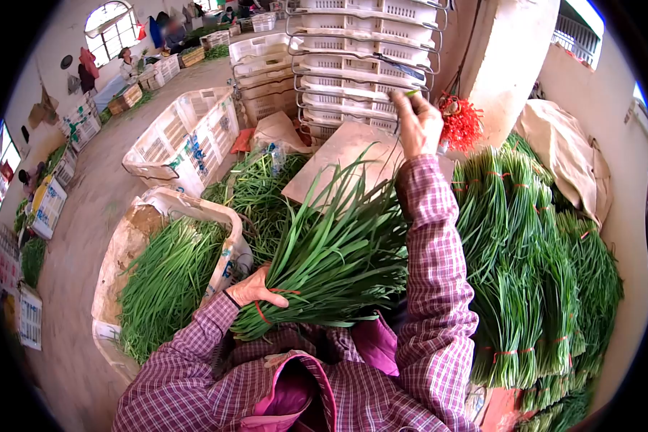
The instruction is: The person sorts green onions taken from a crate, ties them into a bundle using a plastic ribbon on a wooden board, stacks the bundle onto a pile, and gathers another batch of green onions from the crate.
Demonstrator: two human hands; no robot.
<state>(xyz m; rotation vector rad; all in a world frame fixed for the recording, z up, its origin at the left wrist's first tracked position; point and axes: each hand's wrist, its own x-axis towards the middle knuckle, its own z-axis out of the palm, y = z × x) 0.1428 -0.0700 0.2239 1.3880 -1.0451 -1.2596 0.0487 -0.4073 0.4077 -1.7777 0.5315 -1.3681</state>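
Observation:
My left hand (255, 287) is closed round a bunch of garlic chives (331, 252) in front of my body. Red rubber bands (263, 312) circle the bunch near that hand, and its long leaves fan out up and to the right. My right hand (419, 124) is raised at the far side, its thumb and fingers pinched together. A small bit of green leaf (412, 93) shows at those fingertips. Just right of this hand hangs a thick cluster of red rubber bands (461, 124) by the pillar.
Tied chive bundles (515, 266) are piled at my right. On the left, a white crate (106, 288) holds loose chives (167, 281); more lie behind it near a flat board (349, 162). Stacked white crates (363, 61) stand ahead. Other people sit farther back.

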